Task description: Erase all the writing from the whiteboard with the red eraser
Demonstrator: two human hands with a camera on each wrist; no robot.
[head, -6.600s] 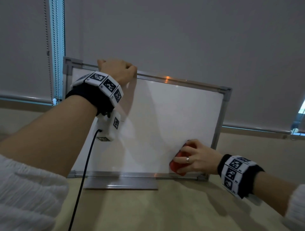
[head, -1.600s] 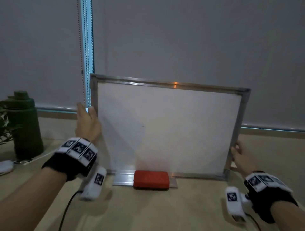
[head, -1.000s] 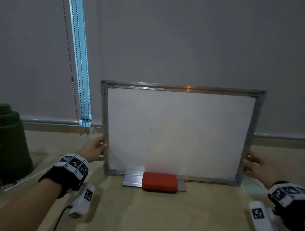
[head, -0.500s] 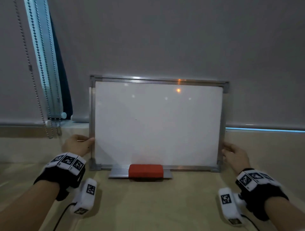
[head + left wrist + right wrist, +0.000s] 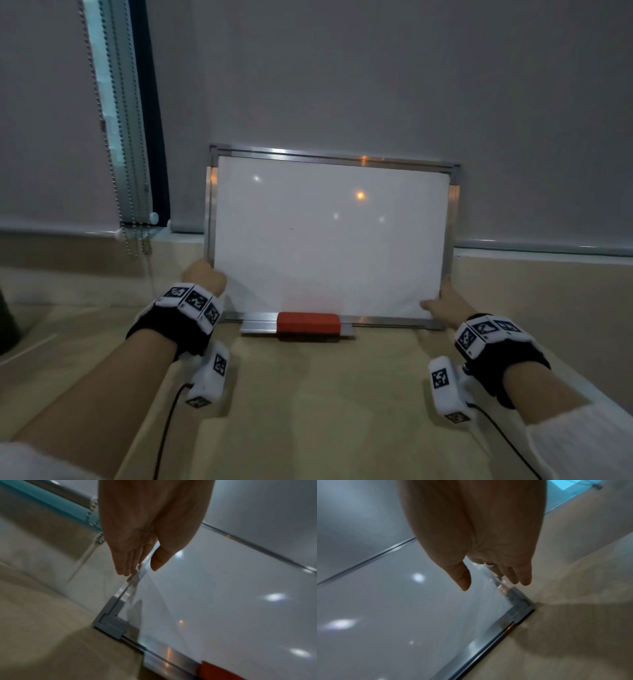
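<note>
The whiteboard (image 5: 325,240) stands on the beige table, its top against the grey blind. Its white face shows light reflections and one tiny dark speck (image 5: 291,228). The red eraser (image 5: 308,322) lies on the metal tray at the board's foot, and no hand touches it. My left hand (image 5: 203,275) holds the lower left frame; in the left wrist view (image 5: 139,570) the thumb lies in front and the fingers behind. My right hand (image 5: 442,301) holds the lower right frame the same way (image 5: 493,585). A corner of the eraser (image 5: 216,672) shows in the left wrist view.
Bead chains (image 5: 133,240) hang from the blind left of the board. A dark green bottle (image 5: 7,329) is cut off by the left edge. Bare beige table (image 5: 308,411) lies between my forearms, with the wrist cameras' cables trailing over it.
The eraser left my right hand and now lies on the tray. Both hands took the board's side edges and slid lower. The board's top has tipped back against the blind.
</note>
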